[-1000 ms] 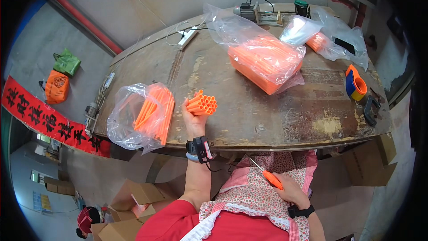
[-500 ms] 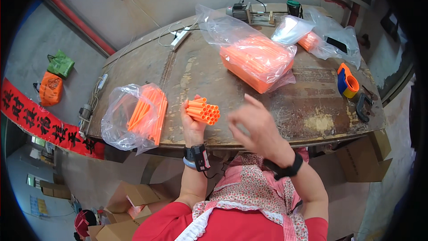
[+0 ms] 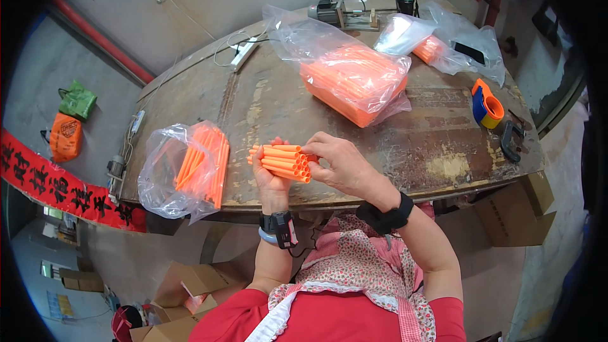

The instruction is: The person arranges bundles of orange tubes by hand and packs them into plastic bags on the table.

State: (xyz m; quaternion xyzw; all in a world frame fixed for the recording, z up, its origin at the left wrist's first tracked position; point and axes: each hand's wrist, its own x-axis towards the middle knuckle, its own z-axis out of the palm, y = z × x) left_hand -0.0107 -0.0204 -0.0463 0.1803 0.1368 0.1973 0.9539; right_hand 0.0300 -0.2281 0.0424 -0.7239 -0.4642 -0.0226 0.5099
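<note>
My left hand (image 3: 271, 176) is wrapped round a bundle of thin orange plastic tubes (image 3: 283, 161), held above the near edge of the table. The tubes' hollow ends point to the right. Against those ends my right hand (image 3: 342, 163) bends inward, thumb and fingertips closed on the tubes at the bundle's right side. Which tubes it pinches is partly hidden. Left of the bundle lies an open clear plastic bag (image 3: 166, 197), with loose orange tubes (image 3: 204, 161) in it. Beyond my hands a larger clear bag (image 3: 283, 35) holds a big stack of orange tubes (image 3: 354, 82).
On the worn wooden table (image 3: 253, 114) stand a small motor device (image 3: 329, 12), a dark cup (image 3: 406, 4) and a white power strip (image 3: 244, 56). At right lie a phone (image 3: 469, 52), a tape dispenser (image 3: 486, 111) and a clamp (image 3: 510, 142). Cardboard boxes (image 3: 510, 215) sit below.
My right hand has moved left from mid-air onto the tube ends. The bundle has turned so the tubes lie more sideways, and the view has shifted slightly.
</note>
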